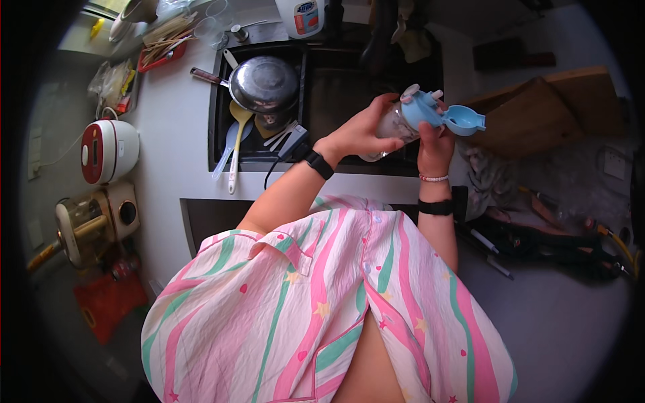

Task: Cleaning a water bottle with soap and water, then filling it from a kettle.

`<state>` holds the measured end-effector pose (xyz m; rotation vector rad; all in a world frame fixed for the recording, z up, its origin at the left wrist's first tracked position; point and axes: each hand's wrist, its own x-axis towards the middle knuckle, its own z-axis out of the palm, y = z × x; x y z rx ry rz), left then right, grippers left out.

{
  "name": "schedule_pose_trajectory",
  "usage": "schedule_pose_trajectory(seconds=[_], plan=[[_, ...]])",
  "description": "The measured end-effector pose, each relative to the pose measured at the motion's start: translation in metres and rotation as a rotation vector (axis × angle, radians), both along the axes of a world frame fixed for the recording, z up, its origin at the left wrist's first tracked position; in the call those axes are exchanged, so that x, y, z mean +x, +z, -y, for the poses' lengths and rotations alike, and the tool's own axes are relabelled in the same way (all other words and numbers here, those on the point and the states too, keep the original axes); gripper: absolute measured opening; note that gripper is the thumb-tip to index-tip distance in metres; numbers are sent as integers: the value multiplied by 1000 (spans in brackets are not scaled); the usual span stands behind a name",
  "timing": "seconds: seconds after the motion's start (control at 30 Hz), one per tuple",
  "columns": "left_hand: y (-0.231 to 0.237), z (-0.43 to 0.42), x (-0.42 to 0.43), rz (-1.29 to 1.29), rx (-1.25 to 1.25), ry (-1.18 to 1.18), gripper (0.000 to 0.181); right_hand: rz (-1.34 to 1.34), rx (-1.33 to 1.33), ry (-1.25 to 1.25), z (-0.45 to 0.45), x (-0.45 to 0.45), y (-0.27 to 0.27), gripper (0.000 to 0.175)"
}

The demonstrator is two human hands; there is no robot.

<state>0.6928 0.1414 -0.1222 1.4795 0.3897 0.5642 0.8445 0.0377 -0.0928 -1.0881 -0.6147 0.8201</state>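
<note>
A clear bottle (392, 127) is held tilted in both hands over the right basin of a dark sink (342, 95). My left hand (364, 126) is wrapped around its transparent body. The fingers of my right hand (436, 143) grip the light blue lid (419, 108) at the bottle's top. A rounded blue cap (464, 120) hangs flipped open to the right of the lid, and a pale spout stands up beside it. What is inside the bottle cannot be made out clearly.
The left basin bears an upturned metal pan (264, 83), a yellow spoon (241, 113) and a translucent spoon (229, 146). A rice cooker (110, 151) stands at left, a detergent bottle (302, 20) behind the sink, and a brown board-like object (544, 116) at right.
</note>
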Motion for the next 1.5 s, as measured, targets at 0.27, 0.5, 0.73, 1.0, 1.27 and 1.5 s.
schedule_pose_trajectory(seconds=[0.27, 0.5, 0.73, 1.0, 1.27, 1.5], plan=[[8, -18, 3, -160, 180, -88, 94, 202, -65, 34, -2, 19, -1, 76], [-7, -21, 5, 60, -162, -43, 87, 71, 21, 49, -14, 19, -4, 73], [11, -31, 8, -191, 372, -42, 97, 68, -23, -49, -24, 5, 4, 67], [-4, -34, 5, 38, -143, -128, 88, -51, 72, 91, -20, 22, -3, 73], [10, -28, 8, 9, -267, -198, 90, -20, -19, 27, -27, 19, -2, 72], [1, -34, 4, -65, -220, -194, 94, -18, 1, 104, -22, 27, -1, 74]])
